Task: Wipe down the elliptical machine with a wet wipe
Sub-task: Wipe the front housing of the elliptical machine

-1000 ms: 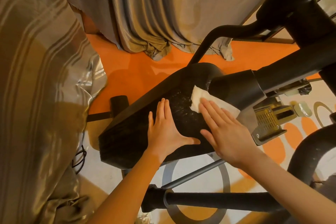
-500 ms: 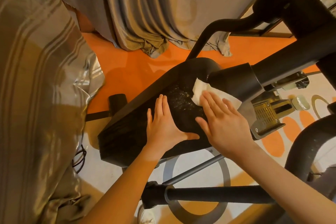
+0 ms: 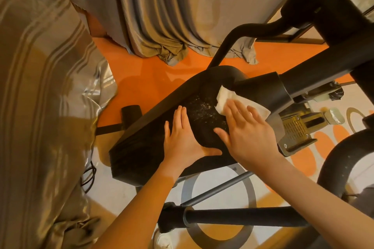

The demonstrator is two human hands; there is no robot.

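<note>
**Both hands flat on the elliptical's black housing**

The right hand [image 3: 245, 133] lies with fingers straight and spread, pressing a white wet wipe [image 3: 226, 98] onto the black housing [image 3: 145, 147] of the elliptical machine, at the housing's upper end just beside the black arm joint [image 3: 263, 91]. The left hand [image 3: 182, 139] rests flat on the housing, fingers straight and close together, thumb out toward the right hand. White specks dot the housing between wipe and left fingers. Beyond the housing, curtains [image 3: 162, 16] pool on the orange floor [image 3: 141, 79].

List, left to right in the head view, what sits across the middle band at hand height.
Striped satin cover → black end cap → left hand → right hand → metal pedal bracket
</note>
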